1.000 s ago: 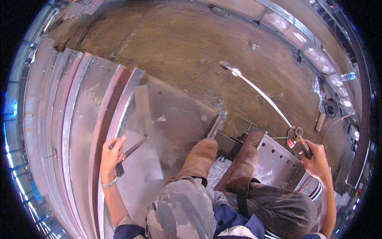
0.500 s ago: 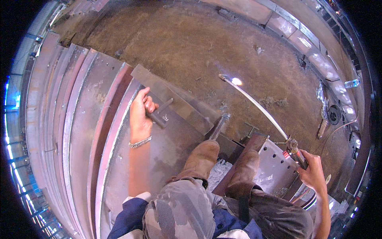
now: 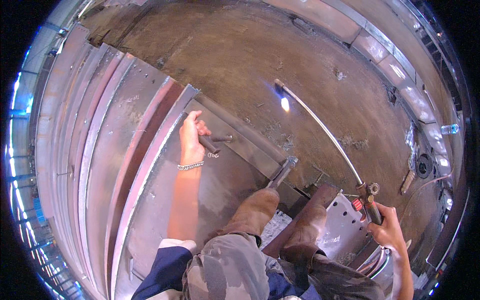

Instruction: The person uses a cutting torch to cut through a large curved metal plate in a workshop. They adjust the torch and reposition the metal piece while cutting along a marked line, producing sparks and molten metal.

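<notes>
My right hand (image 3: 386, 229) is wrapped round the dark grip of a cutting torch (image 3: 325, 127). Its long curved tube reaches up and left over the dirt floor, and a bright flame (image 3: 285, 103) burns at its head. A dark steel tool (image 3: 210, 145) is in my closed left hand (image 3: 192, 134), held above a steel plate. Two cylindrical parts of that tool show; its exact kind cannot be made out. Beneath the left hand a flat steel strip (image 3: 235, 137) lies along the plate's far edge.
Upright steel flanges (image 3: 150, 127) run in rows on the left. My boots (image 3: 250, 212) rest on steel, beside a beam end with bolt holes (image 3: 340, 222). A metal bar (image 3: 283, 172) juts past my left boot. A bottle (image 3: 449, 129), a black round object (image 3: 424, 165) and a hose (image 3: 432, 182) lie at right.
The torch head has swung so its flame now points down toward me instead of right. My left hand has shifted slightly right with the steel tool; the whole view has also turned a little.
</notes>
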Available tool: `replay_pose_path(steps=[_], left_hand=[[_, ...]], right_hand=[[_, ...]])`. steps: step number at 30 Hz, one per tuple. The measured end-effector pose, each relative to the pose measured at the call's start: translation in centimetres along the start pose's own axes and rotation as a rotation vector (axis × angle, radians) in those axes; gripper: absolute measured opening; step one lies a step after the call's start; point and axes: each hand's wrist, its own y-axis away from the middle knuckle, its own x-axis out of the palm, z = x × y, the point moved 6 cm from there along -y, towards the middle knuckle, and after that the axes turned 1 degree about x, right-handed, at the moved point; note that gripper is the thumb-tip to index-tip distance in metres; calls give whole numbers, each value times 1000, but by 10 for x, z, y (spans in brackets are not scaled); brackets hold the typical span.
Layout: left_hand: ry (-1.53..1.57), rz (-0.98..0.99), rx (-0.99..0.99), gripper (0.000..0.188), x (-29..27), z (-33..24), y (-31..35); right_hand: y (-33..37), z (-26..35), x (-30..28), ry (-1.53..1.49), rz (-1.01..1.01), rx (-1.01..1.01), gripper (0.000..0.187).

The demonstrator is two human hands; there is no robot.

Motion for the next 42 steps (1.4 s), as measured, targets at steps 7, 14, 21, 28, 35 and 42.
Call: replay_pose_path(steps=[7,14,21,28,35,42], left_hand=[[105,-22,-2,38,-3,2,12],[98,8,-28,40,6,0,0],[118,29,-50,39,9,1,-4],[109,31,-42,40,11,0,-2],[77,77,4,36,23,-1,-10],[20,-1,122,34,2,-2,-5]], right_hand=[[-15,18,0,5,-9,24,33],[-19,2,6,-66,-10,40,32],[-26,-14,9,-26,35,74,31],[-32,-11,11,-55,24,41,37],[-24,-10,15,-28,-19,51,47],[-20,-23,20,14,-45,30,50]])
